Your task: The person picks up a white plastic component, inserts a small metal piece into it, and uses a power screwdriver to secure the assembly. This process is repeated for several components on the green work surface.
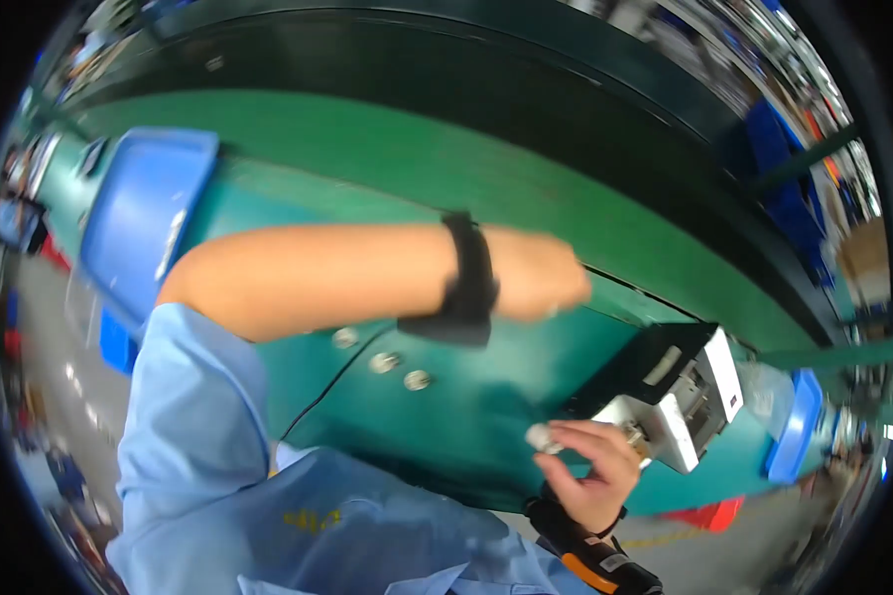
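Observation:
My right hand (597,474) pinches a small whitish, round metal-looking part (543,438) between thumb and fingertips, just left of a bench device (680,397) with a black cover, white panels and a metal mechanism. Across the green table (446,436) reaches my left arm, a black band (471,278) round its wrist. Its hand (541,276) hangs over the far part of the table, smeared by motion, so its fingers cannot be made out. Below that forearm lie three small round silvery parts, one (345,337) at the left, another (384,362) between, and the last (417,380) at the right.
At the far left rests a blue tray (134,223). Another blue tray (796,426) is at the right, past the device. A thin black cable (332,385) crosses the table. A dark raised ledge (417,64) runs along the back. A red bin (719,513) stands beyond the near right edge.

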Action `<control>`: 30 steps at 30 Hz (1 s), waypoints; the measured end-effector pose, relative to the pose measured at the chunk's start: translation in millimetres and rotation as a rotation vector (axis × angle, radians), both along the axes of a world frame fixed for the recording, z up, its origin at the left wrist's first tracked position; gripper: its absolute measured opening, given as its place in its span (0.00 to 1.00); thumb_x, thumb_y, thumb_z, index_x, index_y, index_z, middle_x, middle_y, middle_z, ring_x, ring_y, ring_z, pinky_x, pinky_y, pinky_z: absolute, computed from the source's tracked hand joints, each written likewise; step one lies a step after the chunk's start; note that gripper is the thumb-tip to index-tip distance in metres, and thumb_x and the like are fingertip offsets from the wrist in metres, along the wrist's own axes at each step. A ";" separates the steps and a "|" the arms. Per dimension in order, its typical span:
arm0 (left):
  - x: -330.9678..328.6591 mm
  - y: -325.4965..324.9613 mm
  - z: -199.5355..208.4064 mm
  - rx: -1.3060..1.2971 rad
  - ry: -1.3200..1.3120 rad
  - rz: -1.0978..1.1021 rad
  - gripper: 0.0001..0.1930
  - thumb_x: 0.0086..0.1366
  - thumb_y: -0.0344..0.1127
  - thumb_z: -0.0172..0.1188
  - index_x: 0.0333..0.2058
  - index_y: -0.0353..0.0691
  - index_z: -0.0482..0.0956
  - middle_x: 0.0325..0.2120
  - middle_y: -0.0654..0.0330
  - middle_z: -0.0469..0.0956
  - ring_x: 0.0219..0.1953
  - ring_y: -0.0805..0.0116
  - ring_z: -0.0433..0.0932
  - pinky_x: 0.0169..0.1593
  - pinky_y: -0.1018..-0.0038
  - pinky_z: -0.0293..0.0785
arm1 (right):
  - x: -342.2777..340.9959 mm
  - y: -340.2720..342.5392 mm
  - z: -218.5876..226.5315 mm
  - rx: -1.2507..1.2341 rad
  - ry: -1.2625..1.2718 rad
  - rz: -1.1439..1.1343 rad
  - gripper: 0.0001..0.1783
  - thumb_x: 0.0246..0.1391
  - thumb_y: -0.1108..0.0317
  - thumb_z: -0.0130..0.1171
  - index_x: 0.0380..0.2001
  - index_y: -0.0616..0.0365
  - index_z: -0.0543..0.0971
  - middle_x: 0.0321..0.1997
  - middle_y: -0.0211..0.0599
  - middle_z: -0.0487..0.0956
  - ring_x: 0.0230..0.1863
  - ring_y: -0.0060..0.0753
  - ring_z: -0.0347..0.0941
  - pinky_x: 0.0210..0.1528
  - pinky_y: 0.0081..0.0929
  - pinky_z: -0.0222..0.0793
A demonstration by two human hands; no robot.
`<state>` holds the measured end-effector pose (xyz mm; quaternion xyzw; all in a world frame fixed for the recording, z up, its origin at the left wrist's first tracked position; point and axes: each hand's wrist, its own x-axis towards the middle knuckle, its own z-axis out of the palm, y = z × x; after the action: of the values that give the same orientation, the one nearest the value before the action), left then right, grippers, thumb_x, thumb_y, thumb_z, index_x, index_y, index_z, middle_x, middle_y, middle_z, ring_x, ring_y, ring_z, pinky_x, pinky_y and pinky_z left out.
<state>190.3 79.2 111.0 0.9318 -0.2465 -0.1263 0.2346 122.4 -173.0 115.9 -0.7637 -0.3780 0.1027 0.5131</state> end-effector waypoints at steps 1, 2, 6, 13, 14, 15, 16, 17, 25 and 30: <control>-28.3 -11.3 -1.4 0.075 0.045 -0.029 0.11 0.53 0.26 0.53 0.36 0.35 0.79 0.33 0.46 0.79 0.39 0.50 0.78 0.43 0.59 0.75 | -6.2 -6.4 -0.2 -0.017 -0.060 -0.033 0.15 0.34 0.77 0.71 0.32 0.61 0.82 0.35 0.42 0.81 0.36 0.36 0.79 0.40 0.23 0.74; -50.1 -11.4 -15.0 0.089 0.064 -0.010 0.10 0.53 0.27 0.53 0.35 0.35 0.79 0.34 0.46 0.79 0.39 0.50 0.79 0.43 0.60 0.75 | -7.2 -3.8 -1.9 -0.046 -0.109 -0.050 0.15 0.35 0.79 0.69 0.32 0.62 0.82 0.36 0.42 0.81 0.37 0.36 0.78 0.41 0.23 0.74; -103.1 -16.7 -48.3 0.141 -0.130 0.118 0.08 0.55 0.29 0.53 0.31 0.37 0.80 0.38 0.50 0.78 0.42 0.52 0.78 0.42 0.60 0.75 | -21.8 -10.6 -2.4 -0.066 -0.097 -0.014 0.17 0.37 0.83 0.66 0.36 0.65 0.80 0.40 0.44 0.78 0.41 0.37 0.77 0.42 0.25 0.74; -133.0 1.4 -40.1 0.115 -0.415 0.212 0.13 0.55 0.32 0.57 0.41 0.38 0.77 0.40 0.51 0.76 0.46 0.53 0.75 0.45 0.59 0.74 | -38.0 13.7 -6.3 0.095 -0.001 -0.013 0.17 0.43 0.87 0.61 0.40 0.69 0.77 0.45 0.45 0.76 0.45 0.34 0.75 0.45 0.26 0.75; -136.8 4.6 -33.4 -0.053 -0.475 0.250 0.16 0.56 0.32 0.60 0.44 0.39 0.76 0.41 0.50 0.75 0.45 0.53 0.75 0.46 0.61 0.74 | -40.2 19.7 -6.6 0.128 0.032 -0.066 0.18 0.41 0.86 0.64 0.39 0.68 0.78 0.43 0.45 0.77 0.43 0.33 0.76 0.42 0.24 0.75; -143.3 6.5 -23.9 -0.216 -0.531 0.301 0.19 0.56 0.32 0.63 0.47 0.40 0.75 0.41 0.49 0.74 0.45 0.54 0.75 0.48 0.63 0.73 | -43.4 25.7 -6.2 0.169 0.057 -0.106 0.18 0.39 0.86 0.67 0.38 0.66 0.79 0.42 0.45 0.78 0.40 0.31 0.77 0.39 0.22 0.76; -154.1 4.4 -13.1 -0.247 -0.525 0.260 0.19 0.56 0.32 0.63 0.47 0.40 0.75 0.41 0.49 0.74 0.45 0.54 0.75 0.48 0.63 0.73 | -46.5 28.7 -5.8 0.152 0.050 -0.154 0.18 0.39 0.86 0.67 0.38 0.66 0.79 0.42 0.45 0.78 0.40 0.31 0.77 0.39 0.22 0.76; -169.5 1.6 1.2 -0.489 -0.264 0.383 0.18 0.59 0.32 0.62 0.48 0.38 0.74 0.42 0.50 0.75 0.47 0.57 0.75 0.48 0.64 0.74 | -49.0 33.5 -5.7 0.184 0.076 -0.109 0.19 0.39 0.86 0.67 0.39 0.66 0.79 0.41 0.44 0.78 0.39 0.31 0.77 0.40 0.22 0.77; -216.0 -34.4 -27.9 -1.548 0.318 0.480 0.15 0.63 0.25 0.59 0.48 0.31 0.73 0.47 0.53 0.75 0.47 0.66 0.78 0.51 0.71 0.76 | -63.5 46.2 -5.8 0.232 -0.125 0.041 0.18 0.37 0.83 0.69 0.37 0.61 0.82 0.37 0.41 0.80 0.36 0.29 0.79 0.39 0.22 0.78; -223.0 -28.5 -40.5 -1.526 0.217 0.476 0.17 0.57 0.19 0.62 0.46 0.30 0.73 0.45 0.53 0.75 0.45 0.66 0.79 0.50 0.72 0.78 | -67.7 45.5 -10.1 0.234 0.008 0.042 0.16 0.38 0.83 0.68 0.35 0.59 0.84 0.35 0.39 0.80 0.35 0.28 0.79 0.37 0.20 0.77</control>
<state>-32.7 50.7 70.5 0.5249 -0.0355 0.0405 0.8495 54.7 -127.5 105.9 -0.6900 -0.4012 0.0715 0.5982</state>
